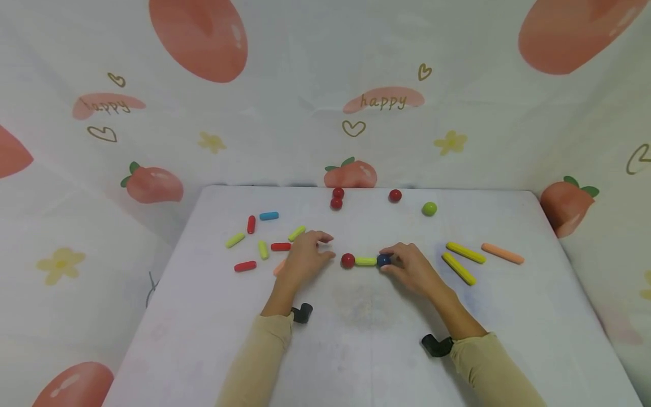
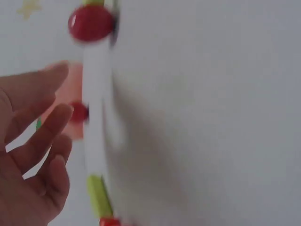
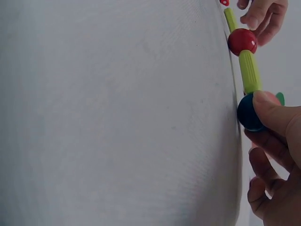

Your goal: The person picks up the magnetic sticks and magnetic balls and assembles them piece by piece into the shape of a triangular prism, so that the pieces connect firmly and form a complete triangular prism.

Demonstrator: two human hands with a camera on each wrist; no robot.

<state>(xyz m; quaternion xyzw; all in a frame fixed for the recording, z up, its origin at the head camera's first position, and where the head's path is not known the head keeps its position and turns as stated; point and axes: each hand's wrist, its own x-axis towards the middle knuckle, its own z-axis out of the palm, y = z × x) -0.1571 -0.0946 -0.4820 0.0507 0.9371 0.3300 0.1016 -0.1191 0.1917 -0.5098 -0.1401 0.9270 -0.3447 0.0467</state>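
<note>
A short yellow-green rod (image 1: 365, 262) lies on the table with a red ball (image 1: 348, 260) at its left end and a dark blue ball (image 3: 249, 113) at its right end. My right hand (image 1: 413, 269) pinches the blue ball between thumb and fingers. To the left of the red ball, my left hand (image 1: 307, 255) holds nothing, its thumb and fingers spread apart. In the left wrist view the red ball (image 2: 91, 23) sits beyond those fingertips. Part of an orange rod (image 1: 278, 268) shows beside the left hand, which hides the rest of it.
Short red rods (image 1: 246, 266), yellow-green rods (image 1: 235, 240) and a blue rod (image 1: 269, 216) lie at the left. Toward the back are red balls (image 1: 395, 195) and a green ball (image 1: 429, 209). Longer yellow rods (image 1: 459, 268) and an orange rod (image 1: 502, 253) lie at the right.
</note>
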